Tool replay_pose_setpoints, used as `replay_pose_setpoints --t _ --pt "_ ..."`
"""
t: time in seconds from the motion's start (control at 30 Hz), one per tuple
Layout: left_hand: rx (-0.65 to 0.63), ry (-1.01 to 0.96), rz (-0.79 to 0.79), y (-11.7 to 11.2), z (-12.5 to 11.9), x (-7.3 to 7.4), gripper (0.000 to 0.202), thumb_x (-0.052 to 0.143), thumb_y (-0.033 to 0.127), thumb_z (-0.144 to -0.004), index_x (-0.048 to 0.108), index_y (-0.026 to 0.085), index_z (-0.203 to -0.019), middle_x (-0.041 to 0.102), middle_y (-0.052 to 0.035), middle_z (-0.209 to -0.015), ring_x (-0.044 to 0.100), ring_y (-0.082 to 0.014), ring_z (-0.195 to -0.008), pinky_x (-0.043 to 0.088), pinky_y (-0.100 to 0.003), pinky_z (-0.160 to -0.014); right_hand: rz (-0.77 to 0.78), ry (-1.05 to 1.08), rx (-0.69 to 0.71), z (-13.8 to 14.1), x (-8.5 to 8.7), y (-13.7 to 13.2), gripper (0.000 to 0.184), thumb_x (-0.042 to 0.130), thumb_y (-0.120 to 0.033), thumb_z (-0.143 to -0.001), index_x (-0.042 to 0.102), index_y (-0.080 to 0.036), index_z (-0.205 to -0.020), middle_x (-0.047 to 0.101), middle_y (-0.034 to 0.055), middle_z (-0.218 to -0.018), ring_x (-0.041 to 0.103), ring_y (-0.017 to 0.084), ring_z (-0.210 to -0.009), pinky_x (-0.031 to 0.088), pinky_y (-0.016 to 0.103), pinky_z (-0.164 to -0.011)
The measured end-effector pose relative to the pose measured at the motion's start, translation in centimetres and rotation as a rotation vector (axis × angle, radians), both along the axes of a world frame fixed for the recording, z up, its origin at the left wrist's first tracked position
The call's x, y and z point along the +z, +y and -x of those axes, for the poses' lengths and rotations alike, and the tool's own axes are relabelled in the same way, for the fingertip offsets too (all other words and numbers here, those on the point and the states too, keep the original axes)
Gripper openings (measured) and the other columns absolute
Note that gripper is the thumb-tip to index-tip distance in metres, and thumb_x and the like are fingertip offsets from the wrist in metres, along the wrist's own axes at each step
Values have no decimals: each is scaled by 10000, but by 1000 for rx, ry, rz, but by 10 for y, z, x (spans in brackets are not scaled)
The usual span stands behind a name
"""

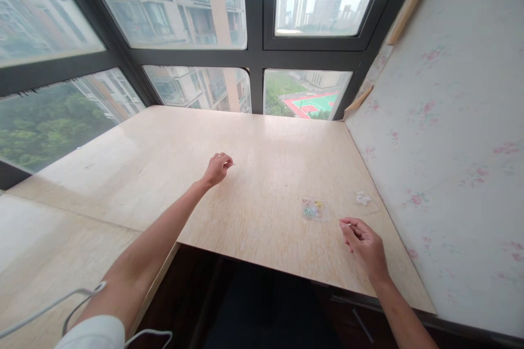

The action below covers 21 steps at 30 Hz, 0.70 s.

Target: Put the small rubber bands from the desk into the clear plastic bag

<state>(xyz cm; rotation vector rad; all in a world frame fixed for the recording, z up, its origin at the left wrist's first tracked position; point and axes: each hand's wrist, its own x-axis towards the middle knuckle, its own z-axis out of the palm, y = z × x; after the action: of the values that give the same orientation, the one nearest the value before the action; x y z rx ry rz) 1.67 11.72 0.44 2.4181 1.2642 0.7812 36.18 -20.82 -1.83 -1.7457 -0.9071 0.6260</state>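
My left hand [219,168] is over the middle of the stone-patterned ledge, its thumb and fingers pinched together. A tiny pale tip sticks out from the pinch, too small to name. On the right, my right hand [365,244] is closed with thumb and fingertips together; whether anything is between them is hidden. Just left of it lies a small clear plastic case [326,214] holding several coloured bits in pink, yellow and green. Beyond the right hand, near the wall, a white flower-shaped piece [362,198] rests on what looks like clear plastic.
The glossy beige ledge [262,234] runs up to dark-framed windows [256,87]. A flower-papered wall [458,147] borders it on the right. White cables [53,305] cross near my left forearm. The ledge's front edge drops to a dark space.
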Motion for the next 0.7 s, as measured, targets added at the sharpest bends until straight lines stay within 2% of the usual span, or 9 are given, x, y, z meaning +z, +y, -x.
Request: replay_pose_setpoints --t 0.17,0.27,0.33,0.4,0.5,0.7 --pt "-57 -228 67 -39 -37 20 128 413 241 -905 513 185 -846 597 -62 -891 550 -184 -852 443 -312 -741 -14 -34 1 0 0 0 356 635 -499 -781 653 -162 -894 529 -25 -518 518 139 -464 404 210 -381" --pt "-211 -618 306 -72 -63 35 188 489 357 -903 499 185 -828 582 -46 -877 563 -175 -879 439 -292 -743 -30 -20 7 -1 -2 0 365 635 -506 -783 650 -162 -906 540 -21 -531 526 141 -473 396 206 -371" --pt "-296 -719 409 -94 -79 44 226 539 394 -884 497 183 -813 579 -49 -894 562 -171 -887 435 -282 -740 -45 -1 9 -1 -3 0 371 637 -510 -783 647 -163 -913 537 -23 -532 522 141 -474 389 204 -366" --pt "-367 -729 453 -112 -94 51 235 544 397 -885 496 181 -806 582 -54 -896 557 -167 -870 431 -280 -728 -52 5 6 0 -3 1 369 633 -511 -788 645 -164 -912 525 -27 -525 513 139 -473 386 202 -368" --pt "-438 -632 423 -135 -115 54 196 497 333 -911 489 179 -790 595 -61 -894 548 -163 -851 425 -295 -744 -60 -1 2 1 -1 1 370 619 -519 -796 642 -163 -896 509 -28 -520 507 140 -468 385 206 -370" --pt "-533 -459 278 -165 -155 43 126 411 121 -886 492 185 -815 594 -54 -867 532 -161 -814 434 -308 -727 -78 17 14 1 0 2 360 614 -512 -804 642 -166 -903 513 -27 -530 485 133 -451 373 211 -376"
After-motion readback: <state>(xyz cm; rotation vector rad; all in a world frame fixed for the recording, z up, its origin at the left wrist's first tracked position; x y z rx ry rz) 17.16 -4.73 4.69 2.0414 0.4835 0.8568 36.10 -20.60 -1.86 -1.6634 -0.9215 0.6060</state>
